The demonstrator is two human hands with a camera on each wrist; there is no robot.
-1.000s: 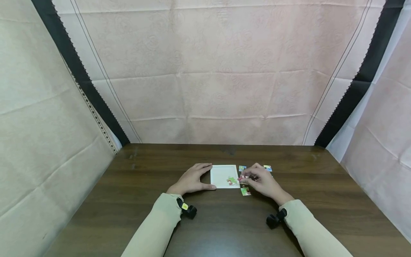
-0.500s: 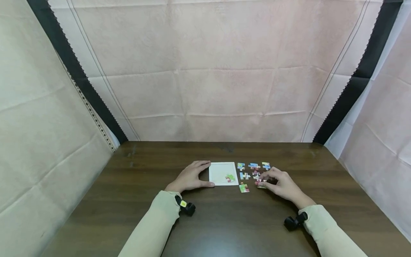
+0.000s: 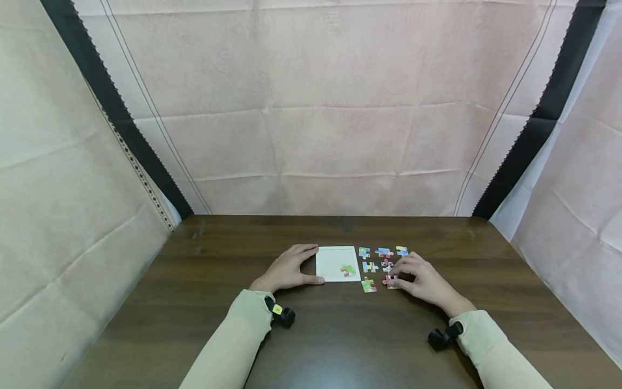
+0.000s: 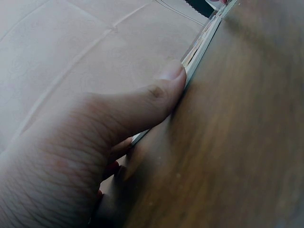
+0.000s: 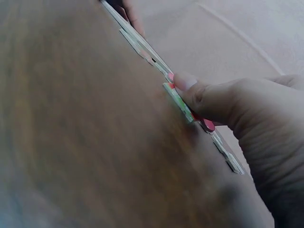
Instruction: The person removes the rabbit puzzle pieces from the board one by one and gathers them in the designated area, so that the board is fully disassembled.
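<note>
A white square puzzle tray (image 3: pixel 331 262) lies on the table, with one green-and-pink jigsaw piece (image 3: pixel 347 270) in its near right corner. My left hand (image 3: pixel 289 268) holds the tray's left side, thumb at the near corner and fingers at the far one. In the left wrist view, the thumb (image 4: pixel 164 92) presses against the tray's edge. To the right of the tray, my right hand (image 3: pixel 421 279) pinches a pink-and-green jigsaw piece (image 3: pixel 390 281) at the table surface. Its thumb (image 5: pixel 199 95) shows in the right wrist view; the other fingertips are hidden there.
Several loose jigsaw pieces lie between tray and right hand, including a blue one (image 3: pixel 370 267), a green one (image 3: pixel 369 285) and one at the far right (image 3: pixel 401 251). The brown wooden table (image 3: pixel 311 335) meets hanging pale cloth (image 3: pixel 311 135) behind.
My right hand has moved right, away from the tray's edge, with a pink-and-green jigsaw piece, then slightly back left. Pieces it covered now show. The left hand stays on the tray.
</note>
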